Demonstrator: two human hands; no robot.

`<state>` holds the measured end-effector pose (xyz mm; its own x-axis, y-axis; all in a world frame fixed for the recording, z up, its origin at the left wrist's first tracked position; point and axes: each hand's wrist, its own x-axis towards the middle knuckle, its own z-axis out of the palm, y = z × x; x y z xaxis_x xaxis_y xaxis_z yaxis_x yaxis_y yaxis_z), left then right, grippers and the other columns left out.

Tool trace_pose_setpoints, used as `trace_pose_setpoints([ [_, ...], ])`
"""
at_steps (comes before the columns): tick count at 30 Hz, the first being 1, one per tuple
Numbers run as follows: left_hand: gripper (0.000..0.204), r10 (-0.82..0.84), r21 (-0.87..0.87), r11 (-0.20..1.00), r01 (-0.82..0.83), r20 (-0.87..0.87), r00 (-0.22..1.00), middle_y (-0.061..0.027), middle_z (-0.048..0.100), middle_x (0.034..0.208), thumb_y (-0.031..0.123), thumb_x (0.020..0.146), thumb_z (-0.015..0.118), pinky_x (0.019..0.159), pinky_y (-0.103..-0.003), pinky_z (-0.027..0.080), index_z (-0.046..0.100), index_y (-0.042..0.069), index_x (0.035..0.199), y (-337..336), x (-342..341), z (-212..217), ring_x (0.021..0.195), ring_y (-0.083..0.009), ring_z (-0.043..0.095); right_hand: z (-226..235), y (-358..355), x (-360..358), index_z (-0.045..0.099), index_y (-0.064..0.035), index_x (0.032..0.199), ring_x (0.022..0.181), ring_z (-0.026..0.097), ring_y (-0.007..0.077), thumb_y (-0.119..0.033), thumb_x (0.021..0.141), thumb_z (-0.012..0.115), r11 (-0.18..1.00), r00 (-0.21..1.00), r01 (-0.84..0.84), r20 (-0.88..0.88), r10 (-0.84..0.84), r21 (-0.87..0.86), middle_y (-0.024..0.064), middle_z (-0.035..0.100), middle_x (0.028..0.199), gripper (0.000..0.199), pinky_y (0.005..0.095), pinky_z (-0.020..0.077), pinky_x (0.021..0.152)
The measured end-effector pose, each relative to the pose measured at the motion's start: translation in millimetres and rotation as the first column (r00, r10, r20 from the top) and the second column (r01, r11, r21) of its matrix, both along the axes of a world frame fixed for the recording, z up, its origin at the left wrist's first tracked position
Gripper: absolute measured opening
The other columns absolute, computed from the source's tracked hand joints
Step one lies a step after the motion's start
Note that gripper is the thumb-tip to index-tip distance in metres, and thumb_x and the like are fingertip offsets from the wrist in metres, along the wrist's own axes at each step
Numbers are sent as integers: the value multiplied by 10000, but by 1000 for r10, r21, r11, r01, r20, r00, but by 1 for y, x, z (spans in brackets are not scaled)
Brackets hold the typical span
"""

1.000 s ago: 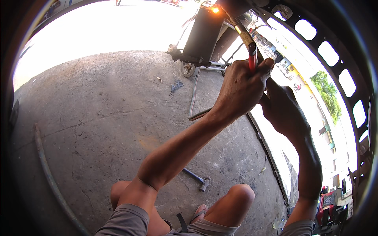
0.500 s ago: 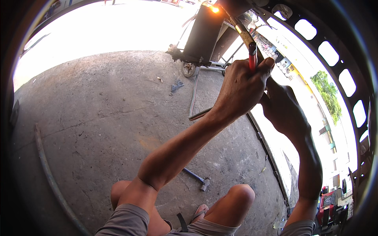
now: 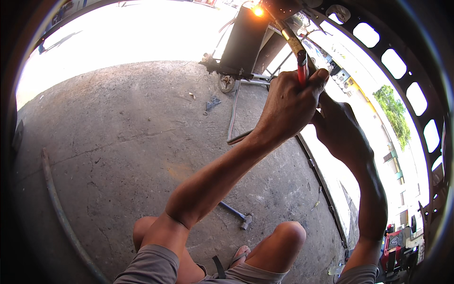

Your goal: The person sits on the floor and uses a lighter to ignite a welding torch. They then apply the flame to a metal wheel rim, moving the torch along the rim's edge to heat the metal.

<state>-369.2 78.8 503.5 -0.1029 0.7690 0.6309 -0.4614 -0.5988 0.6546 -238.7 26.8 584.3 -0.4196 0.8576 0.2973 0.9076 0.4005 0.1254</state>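
Observation:
My left hand (image 3: 291,102) is closed around the handle of a torch with a brass-coloured barrel (image 3: 293,41) and a red section. Just to the right and lower, my right hand (image 3: 344,128) is also wrapped around the torch's rear end, its fingers partly hidden behind the left hand. Up and away from me, the torch's tip reaches a dark metal part (image 3: 283,6) at the top edge. An orange glowing spot (image 3: 257,11) burns there, with small sparks beside it. The exact contact between tip and metal is too bright to make out.
Behind the glow stands a dark tall panel on a wheeled cart (image 3: 242,45). A hammer (image 3: 239,216) lies on the concrete between my knees, a blue-grey bracket (image 3: 213,104) farther off. A long pipe (image 3: 59,203) lies left. A metal frame with holes (image 3: 396,64) arches overhead right.
Sparks now show on the dark metal by the glow. Both hands and the torch stay almost in place. A small blue shape has appeared at the far left in the bright area.

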Motion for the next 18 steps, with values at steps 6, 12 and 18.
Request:
trace_pose_setpoints([
  [6, 544, -24, 4, 1000, 24, 21, 999, -96, 561, 572, 365, 1111, 601, 538, -418, 404, 631, -44, 754, 0, 1, -1, 537, -143, 506, -3, 1, 2, 669, -109, 1274, 527, 656, 206, -161, 1086, 655, 998, 999, -44, -17, 44, 37, 119, 688, 666, 196, 412, 499, 538],
  [12, 552, -14, 1, 1000, 14, 12, 1000, -98, 540, 545, 366, 1107, 601, 522, -420, 392, 625, -37, 730, 3, 2, -1, 516, -143, 493, 0, -3, 2, 660, -95, 1264, 551, 679, 236, -152, 1075, 670, 997, 997, -70, -22, 70, 26, 143, 712, 701, 197, 424, 510, 547],
  [18, 565, -1, -12, 1000, 1, -1, 1000, -96, 537, 544, 377, 1101, 615, 522, -413, 383, 607, -29, 708, 2, 1, -1, 522, -141, 483, 1, -3, -4, 653, -80, 1277, 590, 711, 269, -136, 1065, 678, 1000, 1000, 1, -5, -1, -3, 154, 726, 728, 221, 453, 534, 578],
])
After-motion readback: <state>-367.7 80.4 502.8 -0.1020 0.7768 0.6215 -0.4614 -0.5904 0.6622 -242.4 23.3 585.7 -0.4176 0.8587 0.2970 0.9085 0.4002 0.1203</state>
